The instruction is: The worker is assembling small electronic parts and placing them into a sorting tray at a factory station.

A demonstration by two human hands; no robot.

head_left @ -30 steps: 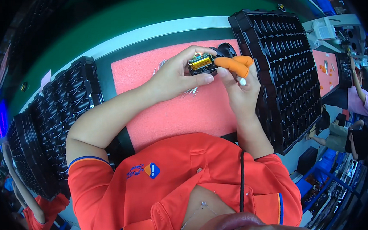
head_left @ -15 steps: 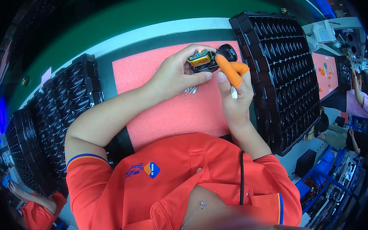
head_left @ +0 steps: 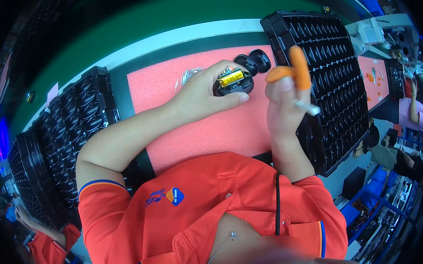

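Note:
My left hand (head_left: 204, 91) is closed around a small black electronic device (head_left: 240, 87), which is open at the top. A yellow wrapped block, like a battery (head_left: 231, 78), shows inside it, with a bit of circuit board at the far edge. To the right, my right hand (head_left: 287, 100) is raised and apart from the device, with orange finger cots (head_left: 300, 68) on two fingers. A white stick-like piece (head_left: 308, 107) juts from that hand, blurred by motion. Just beyond the device, two round black shells (head_left: 260, 60) lie on the pink foam mat (head_left: 197, 137).
Thin, pale sticks or wires (head_left: 187, 78) lie on the mat behind my left wrist. A black moulded tray (head_left: 334, 85) stands at the right, and stacked black trays (head_left: 70, 111) at the left. Beyond the mat runs a white ledge (head_left: 191, 31). Other people are at both sides.
My right hand has drawn back from the device to the right, fingers lifted. The device is turned so its yellow block faces up more. Two black shells now show beyond it.

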